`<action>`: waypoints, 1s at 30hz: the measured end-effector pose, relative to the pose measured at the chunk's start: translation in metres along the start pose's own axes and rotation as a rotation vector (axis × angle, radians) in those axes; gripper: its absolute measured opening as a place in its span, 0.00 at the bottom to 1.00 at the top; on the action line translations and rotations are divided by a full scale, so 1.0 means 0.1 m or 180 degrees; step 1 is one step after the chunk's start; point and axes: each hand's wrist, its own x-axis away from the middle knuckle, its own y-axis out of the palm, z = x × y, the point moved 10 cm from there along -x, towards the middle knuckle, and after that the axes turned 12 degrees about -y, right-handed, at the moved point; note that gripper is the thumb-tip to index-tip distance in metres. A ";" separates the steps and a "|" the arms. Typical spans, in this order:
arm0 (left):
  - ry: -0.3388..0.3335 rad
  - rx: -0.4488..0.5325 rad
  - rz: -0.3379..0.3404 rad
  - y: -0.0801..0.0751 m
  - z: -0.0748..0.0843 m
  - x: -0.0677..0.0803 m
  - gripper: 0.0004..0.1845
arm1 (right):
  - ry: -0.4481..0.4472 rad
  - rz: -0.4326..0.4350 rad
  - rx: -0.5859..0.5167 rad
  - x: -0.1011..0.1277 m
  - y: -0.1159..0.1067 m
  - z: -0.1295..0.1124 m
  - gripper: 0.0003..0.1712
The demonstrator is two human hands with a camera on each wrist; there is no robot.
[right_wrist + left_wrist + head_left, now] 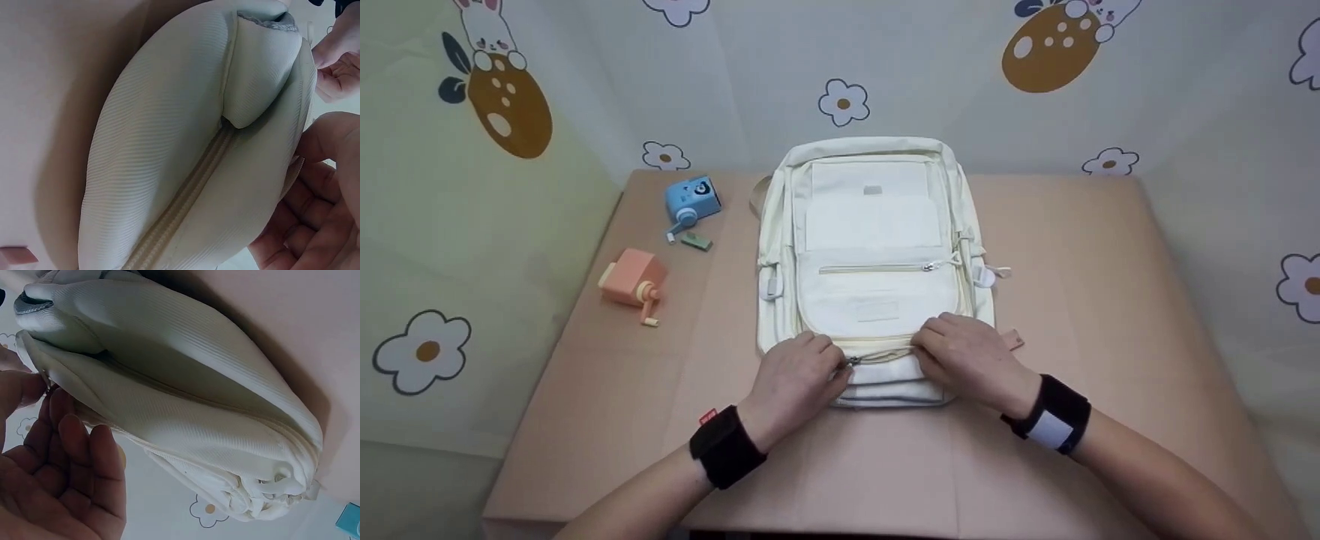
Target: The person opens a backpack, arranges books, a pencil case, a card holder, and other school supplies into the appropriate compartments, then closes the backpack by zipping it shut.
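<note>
Head view: cream backpack (874, 262) flat on table (1110, 315) centre, soft ribbed cloth, likely light, floppy. Left hand (795, 379) pinches zipper pull (853, 361); right hand (967, 356) clamps fabric beside zip. Best hold: pull tab, cloth braced.

A blue sharpener (692, 200) and an orange sharpener (633, 280) stand on the tan table (1110, 300), left.

Looks like a home study corner or staged recording booth. Cartoon bunny-and-flower curtain (547, 112) surrounds a tan table (1110, 300) w/ two pencil sharpeners, blue (691, 199) & pink (633, 280).
</note>
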 end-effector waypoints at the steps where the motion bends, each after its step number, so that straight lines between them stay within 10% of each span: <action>1: -0.0001 0.0010 0.0045 -0.01 0.00 0.00 0.07 | -0.0007 0.0014 -0.0012 0.00 -0.01 0.00 0.03; 15: -0.0284 -0.0404 -0.0331 -0.10 -0.35 0.10 0.09 | -0.0093 0.0113 -0.0026 0.02 -0.02 0.00 0.03; 30: -0.0831 0.0031 -0.0720 -0.01 -0.60 0.15 0.04 | -0.0072 0.0125 -0.0120 -0.03 -0.03 -0.05 0.07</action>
